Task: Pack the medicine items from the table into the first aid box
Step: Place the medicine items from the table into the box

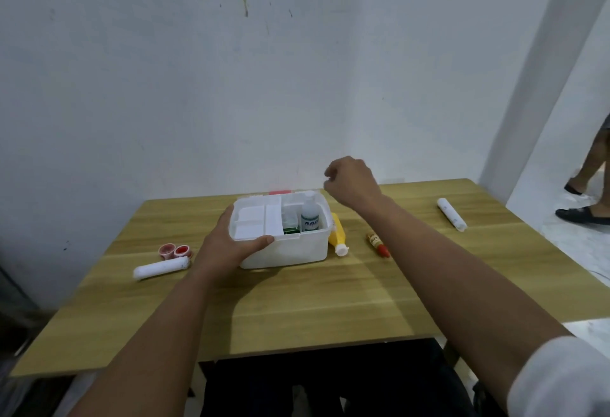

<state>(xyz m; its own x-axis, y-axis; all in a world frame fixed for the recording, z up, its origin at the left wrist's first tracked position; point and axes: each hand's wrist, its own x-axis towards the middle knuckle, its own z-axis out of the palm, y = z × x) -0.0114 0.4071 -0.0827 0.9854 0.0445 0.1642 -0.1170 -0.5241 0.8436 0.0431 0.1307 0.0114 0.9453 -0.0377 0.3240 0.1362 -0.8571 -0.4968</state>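
The white first aid box (290,250) stands open mid-table, and my left hand (227,245) grips its front-left rim. Inside it, a clear bottle with a white and blue label (310,215) stands upright beside a green packet (290,230) and a white tray insert (252,222). My right hand (351,182) hovers above the box's back right corner, fingers curled, nothing visible in them. On the table lie a yellow bottle (338,235) touching the box's right side, a small red-capped tube (378,244), two red-lidded cups (174,250), and white rolls at left (161,268) and far right (451,214).
The wooden table (297,311) butts against a white wall. Something red (280,192) shows behind the box. Another person's legs and dark slippers (584,208) stand on the floor at the right, beyond the table's edge.
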